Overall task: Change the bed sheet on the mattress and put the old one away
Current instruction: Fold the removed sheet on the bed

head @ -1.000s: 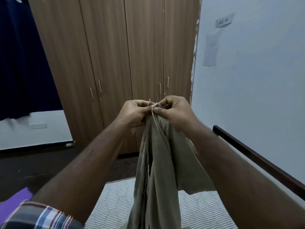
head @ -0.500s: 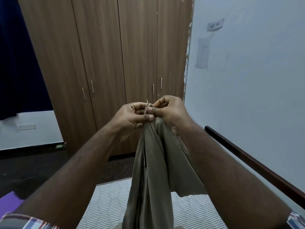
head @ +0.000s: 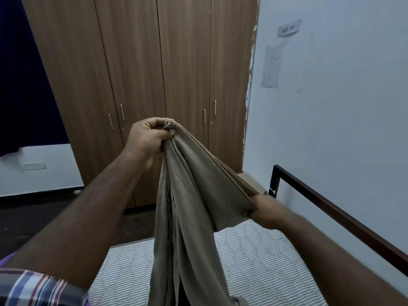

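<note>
Both hands [head: 148, 138] gripping sheet [head: 189, 195].

The single head-worn view looks forward and slightly down from close above the mattress [head: 254, 261], facing the wardrobe [head: 154, 74].

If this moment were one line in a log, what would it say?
left hand: grips sheet corner, raised | right hand: grips sheet edge, lower | mattress: bare, striped

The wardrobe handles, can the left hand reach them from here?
Probably not yet. The left hand grips the sheet, and the wardrobe handles lie beyond the mattress end, across open floor.
</note>
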